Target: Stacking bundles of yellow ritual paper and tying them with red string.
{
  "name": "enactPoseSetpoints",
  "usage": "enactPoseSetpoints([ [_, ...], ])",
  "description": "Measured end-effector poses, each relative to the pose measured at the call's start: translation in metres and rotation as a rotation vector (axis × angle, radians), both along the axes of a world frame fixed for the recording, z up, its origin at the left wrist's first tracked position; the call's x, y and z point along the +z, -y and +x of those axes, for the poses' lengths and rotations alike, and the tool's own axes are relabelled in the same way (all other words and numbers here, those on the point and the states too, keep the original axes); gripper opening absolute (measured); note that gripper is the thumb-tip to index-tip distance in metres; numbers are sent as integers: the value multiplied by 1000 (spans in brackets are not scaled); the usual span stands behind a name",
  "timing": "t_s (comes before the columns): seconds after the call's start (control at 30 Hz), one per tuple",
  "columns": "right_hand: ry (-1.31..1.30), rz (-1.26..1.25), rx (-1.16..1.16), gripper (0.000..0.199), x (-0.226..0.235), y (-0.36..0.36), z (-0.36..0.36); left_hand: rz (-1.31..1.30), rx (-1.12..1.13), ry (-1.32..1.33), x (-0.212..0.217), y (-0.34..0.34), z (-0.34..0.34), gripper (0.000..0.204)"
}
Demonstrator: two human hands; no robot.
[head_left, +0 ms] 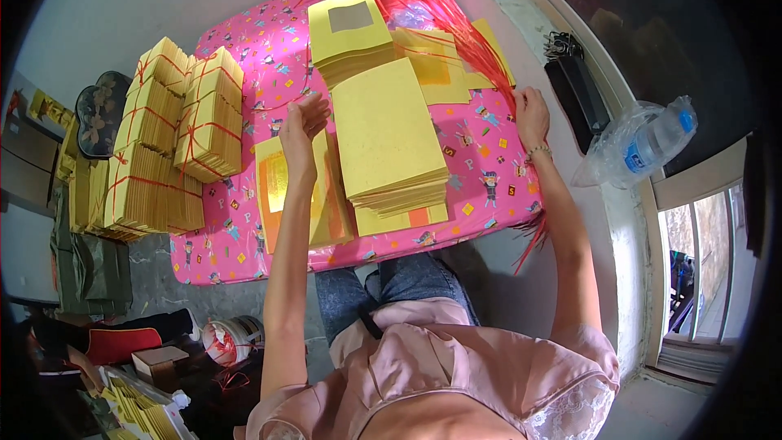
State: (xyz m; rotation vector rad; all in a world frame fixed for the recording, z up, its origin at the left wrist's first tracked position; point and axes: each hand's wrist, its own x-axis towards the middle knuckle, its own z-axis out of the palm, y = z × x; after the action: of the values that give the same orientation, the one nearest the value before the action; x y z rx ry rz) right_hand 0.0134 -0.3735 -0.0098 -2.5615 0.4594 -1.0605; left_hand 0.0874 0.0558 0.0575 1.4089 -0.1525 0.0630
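In front of me a tall stack of yellow paper sheets (388, 126) stands on a table with a pink patterned cover (489, 155). My left hand (301, 124) is raised beside the stack's left edge, its fingers loosely curved and no sheet in them. A thin red strand passes close by its fingertips. Below that hand lies a lower pile of yellow paper with gold and orange patches (326, 187). At the table's right edge my right hand (532, 118) has its fingers closed on strands of red plastic string (481, 49), which trail from a large bundle at the back.
Several tied bundles of yellow paper (155, 130) stand along the left edge. Behind the main stack is another stack with a grey square (350, 18). A bagged plastic bottle (648, 151) and a black case (577, 94) rest on the window ledge. A bucket (232, 341) stands on the floor.
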Motion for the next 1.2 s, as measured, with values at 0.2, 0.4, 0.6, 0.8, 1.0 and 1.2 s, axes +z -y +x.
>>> enactPoseSetpoints([
  [0.2, -94, 144, 32, 22, 24, -11, -1, 29, -7, 58, 15, -4, 0, 58],
  [0.4, -194, 213, -13, 28, 25, -1, 2, 119, -26, 151, 26, 1, -8, 52],
  [0.6, -192, 197, 138, 21, 20, 3, 9, 159, 9, 275, 36, 4, -17, 44],
  [0.8, -317, -21, 262, 21, -3, 0, 43, 209, 41, 334, 36, 0, -26, 35],
  [1.0, -482, -312, 103, 20, -16, -3, 70, 228, 56, 310, 37, -12, -34, 33],
  [1.2, -205, -257, 67, 19, 0, 7, 69, 234, 60, 302, 45, -9, -33, 32],
])
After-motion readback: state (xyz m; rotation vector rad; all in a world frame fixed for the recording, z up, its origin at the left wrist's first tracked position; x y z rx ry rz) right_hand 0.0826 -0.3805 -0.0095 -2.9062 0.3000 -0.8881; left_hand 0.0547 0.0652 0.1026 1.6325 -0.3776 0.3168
